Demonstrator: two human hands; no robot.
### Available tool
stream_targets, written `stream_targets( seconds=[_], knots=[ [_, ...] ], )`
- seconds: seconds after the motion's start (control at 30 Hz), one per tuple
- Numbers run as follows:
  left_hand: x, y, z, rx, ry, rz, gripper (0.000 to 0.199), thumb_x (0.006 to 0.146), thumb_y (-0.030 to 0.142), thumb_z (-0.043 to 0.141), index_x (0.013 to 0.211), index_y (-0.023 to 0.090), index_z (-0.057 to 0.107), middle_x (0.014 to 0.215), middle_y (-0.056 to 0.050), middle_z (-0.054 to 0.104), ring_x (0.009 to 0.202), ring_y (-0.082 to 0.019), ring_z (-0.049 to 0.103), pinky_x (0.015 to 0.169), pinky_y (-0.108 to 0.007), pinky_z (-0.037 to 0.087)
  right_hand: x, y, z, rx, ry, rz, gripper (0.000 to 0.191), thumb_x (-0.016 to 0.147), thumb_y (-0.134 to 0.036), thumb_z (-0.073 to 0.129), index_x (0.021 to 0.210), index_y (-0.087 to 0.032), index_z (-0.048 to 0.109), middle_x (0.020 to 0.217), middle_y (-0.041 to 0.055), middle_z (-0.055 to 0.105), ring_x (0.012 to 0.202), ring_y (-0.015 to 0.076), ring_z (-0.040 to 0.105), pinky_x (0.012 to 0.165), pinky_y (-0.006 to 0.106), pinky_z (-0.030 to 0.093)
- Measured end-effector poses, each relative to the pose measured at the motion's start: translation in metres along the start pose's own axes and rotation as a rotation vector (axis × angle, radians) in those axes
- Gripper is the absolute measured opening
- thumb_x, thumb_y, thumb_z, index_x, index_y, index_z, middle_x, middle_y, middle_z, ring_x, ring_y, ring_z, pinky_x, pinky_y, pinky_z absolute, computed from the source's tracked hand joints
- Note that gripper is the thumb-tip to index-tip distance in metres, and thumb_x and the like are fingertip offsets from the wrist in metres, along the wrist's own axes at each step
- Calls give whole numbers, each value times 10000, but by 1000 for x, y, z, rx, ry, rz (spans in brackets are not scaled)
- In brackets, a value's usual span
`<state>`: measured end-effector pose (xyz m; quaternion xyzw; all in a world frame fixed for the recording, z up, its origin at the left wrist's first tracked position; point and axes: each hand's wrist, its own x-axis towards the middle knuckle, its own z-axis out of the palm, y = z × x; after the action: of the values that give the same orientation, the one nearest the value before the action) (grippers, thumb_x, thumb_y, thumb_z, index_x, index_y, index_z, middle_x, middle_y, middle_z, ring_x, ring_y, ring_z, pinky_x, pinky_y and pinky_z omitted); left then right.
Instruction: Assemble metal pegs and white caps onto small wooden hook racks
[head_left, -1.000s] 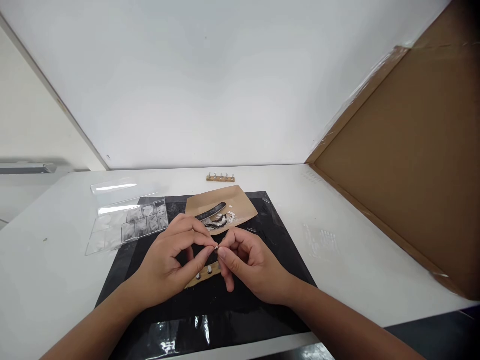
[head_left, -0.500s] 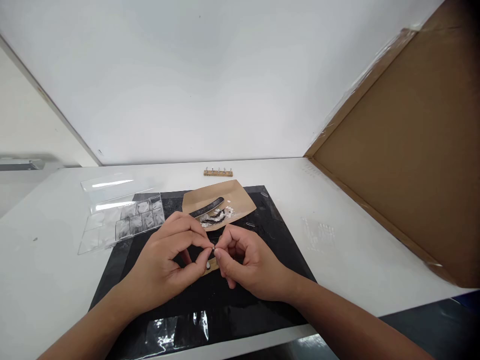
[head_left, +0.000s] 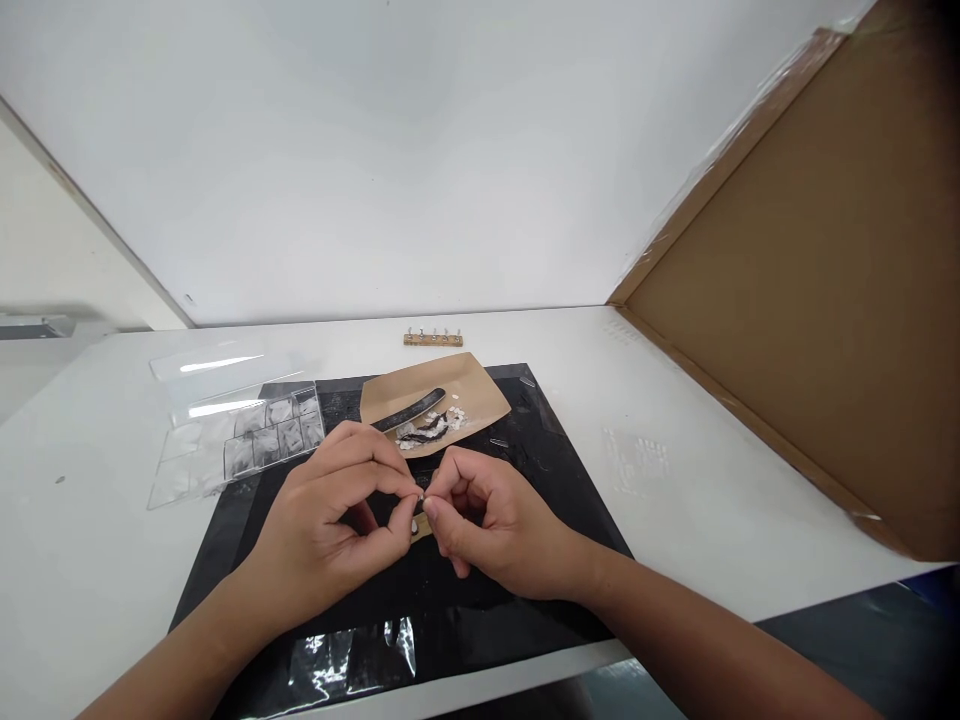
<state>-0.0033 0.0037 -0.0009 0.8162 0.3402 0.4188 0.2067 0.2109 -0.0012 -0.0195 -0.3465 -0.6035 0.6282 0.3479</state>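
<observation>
My left hand [head_left: 326,520] and my right hand [head_left: 499,525] meet above the black mat [head_left: 450,645]. Thumb and index finger of each are pinched around a tiny shiny piece [head_left: 421,500], too small and covered to name. Just beneath the fingertips lies a light wooden strip [head_left: 426,526], mostly hidden by my right hand, with a small pale oval on it. Behind the hands, brown paper [head_left: 484,395] carries a dark nail file [head_left: 411,410], small white flakes [head_left: 454,414] and a crumpled dark strip [head_left: 431,432].
A clear compartment box [head_left: 321,412] holding small transparent pieces stands at left, overlapping the mat. Its clear lid [head_left: 206,368] is behind it. Farther back sits a wooden strip with several metal pegs [head_left: 433,340]. A cardboard panel [head_left: 787,300] bounds the right side.
The view has shifted slightly, moving the scene a little left and up. Both hands keep nearly the same pinch over the wooden strip.
</observation>
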Motion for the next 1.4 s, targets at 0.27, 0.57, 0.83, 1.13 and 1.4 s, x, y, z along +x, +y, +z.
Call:
stream_targets(
  seconds=[0.27, 0.57, 0.83, 1.13, 1.4],
  knots=[
    [2, 0, -3, -85, -48, -76, 129, 893, 117, 726, 938, 219, 790, 943, -58, 685, 848, -141, 647, 444, -98, 537, 0, -3, -3, 14, -15, -25, 265, 988, -400, 695, 903, -193, 554, 667, -45, 635, 469, 65, 562, 471, 168, 425],
    [3, 1, -4, -61, -59, -73, 107, 891, 119, 720, 909, 206, 779, 935, -62, 690, 847, -148, 654, 454, -113, 553, 0, -2, -5, 25, -36, -5, 194, 996, -306, 668, 898, -197, 541, 676, -43, 645, 475, 66, 571, 474, 162, 439],
    [5, 4, -3, -59, -52, -62, 107, 886, 102, 714, 885, 195, 766, 907, -63, 682, 874, -151, 635, 463, -97, 551, 0, -1, -5, 46, -55, -6, 190, 991, -293, 684, 905, -197, 543, 673, -48, 641, 485, 67, 577, 473, 156, 445],
    [4, 5, -3, -58, -54, -83, 104, 880, 100, 711, 867, 193, 756, 907, -65, 677, 899, -157, 642, 463, -95, 537, 1, 0, -6, 93, -89, -5, 208, 968, -276, 732, 917, -193, 549, 686, -49, 650, 493, 61, 581, 471, 143, 438],
    [3, 2, -5, -135, -90, -129, 134, 885, 104, 718, 910, 226, 771, 949, -58, 682, 885, -157, 675, 450, -114, 532, 1, 0, -7, 146, -118, -12, 229, 985, -311, 727, 923, -189, 543, 689, -46, 651, 498, 57, 584, 485, 146, 452]
  ],
)
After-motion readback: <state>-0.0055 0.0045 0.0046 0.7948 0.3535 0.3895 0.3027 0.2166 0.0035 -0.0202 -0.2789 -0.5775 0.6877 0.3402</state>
